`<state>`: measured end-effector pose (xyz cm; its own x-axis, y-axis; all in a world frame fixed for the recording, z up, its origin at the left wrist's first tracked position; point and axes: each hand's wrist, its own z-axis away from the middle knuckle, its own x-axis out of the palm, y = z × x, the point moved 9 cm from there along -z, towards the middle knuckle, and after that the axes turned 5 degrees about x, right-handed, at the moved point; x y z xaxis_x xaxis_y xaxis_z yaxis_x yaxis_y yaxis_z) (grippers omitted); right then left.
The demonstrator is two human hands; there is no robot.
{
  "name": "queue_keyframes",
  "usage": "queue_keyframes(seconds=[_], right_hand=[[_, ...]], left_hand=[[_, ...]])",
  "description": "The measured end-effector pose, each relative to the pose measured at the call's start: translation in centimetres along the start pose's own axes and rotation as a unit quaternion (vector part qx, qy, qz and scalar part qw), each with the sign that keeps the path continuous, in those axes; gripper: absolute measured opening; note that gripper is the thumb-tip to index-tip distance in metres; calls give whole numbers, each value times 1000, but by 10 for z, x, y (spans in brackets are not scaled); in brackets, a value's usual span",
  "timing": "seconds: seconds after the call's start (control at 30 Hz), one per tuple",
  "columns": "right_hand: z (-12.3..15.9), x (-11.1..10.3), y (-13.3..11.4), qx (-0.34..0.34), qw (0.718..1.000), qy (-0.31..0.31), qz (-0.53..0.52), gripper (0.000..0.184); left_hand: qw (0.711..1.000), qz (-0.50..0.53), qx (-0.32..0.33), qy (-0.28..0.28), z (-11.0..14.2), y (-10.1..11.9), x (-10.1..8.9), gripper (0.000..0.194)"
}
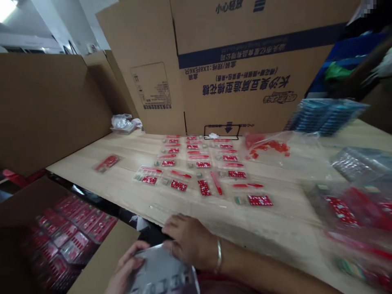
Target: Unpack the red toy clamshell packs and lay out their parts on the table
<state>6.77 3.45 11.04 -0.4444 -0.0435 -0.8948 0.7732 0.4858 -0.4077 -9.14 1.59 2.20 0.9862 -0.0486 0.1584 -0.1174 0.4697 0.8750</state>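
Note:
Low in front of me is a clear plastic blister pack (162,265) with dark shapes near its lower end. My left hand (127,265) grips its left edge, thumb on top. Fingers bent, my right hand (191,239) lies over the pack's far right corner, its thumb against the edge; a bracelet (219,253) circles that wrist. Beyond the hands, several clear packs are set out in rows, each with a red patterned packet and a red stick-like piece; a patterned packet (203,188) lies in a near one. Another pack (107,162) lies apart at left.
An open carton (104,261) at lower left holds stacked red packs (73,241). A large cardboard box (245,98) stands behind the table. At right are a clear bag with red pieces (272,147), stacked clear trays (364,161) and blurred filled packs (341,210).

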Motion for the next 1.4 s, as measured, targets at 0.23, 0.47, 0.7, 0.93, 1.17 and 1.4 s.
queue_keyframes(seconds=[0.23, 0.47, 0.7, 0.93, 1.17, 1.4], right_hand=[[84, -2, 3, 23, 982, 119, 144, 33], [103, -5, -10, -14, 952, 192, 239, 36], [83, -19, 7, 25, 987, 129, 96, 10], [77, -39, 6, -20, 975, 145, 166, 11], [94, -53, 27, 44, 975, 205, 73, 16], [39, -39, 117, 233, 923, 167, -257, 11]], left_hand=[[989, -9, -15, -144, -14, 7, 76, 27], [986, -38, 1, -162, -14, 6, 75, 29], [986, -47, 25, -161, -3, 14, 77, 32], [992, -48, 12, -116, -11, 9, 75, 39], [987, 48, -38, -145, -11, -4, 93, 50], [994, 63, -1, -88, -9, -5, 48, 38]])
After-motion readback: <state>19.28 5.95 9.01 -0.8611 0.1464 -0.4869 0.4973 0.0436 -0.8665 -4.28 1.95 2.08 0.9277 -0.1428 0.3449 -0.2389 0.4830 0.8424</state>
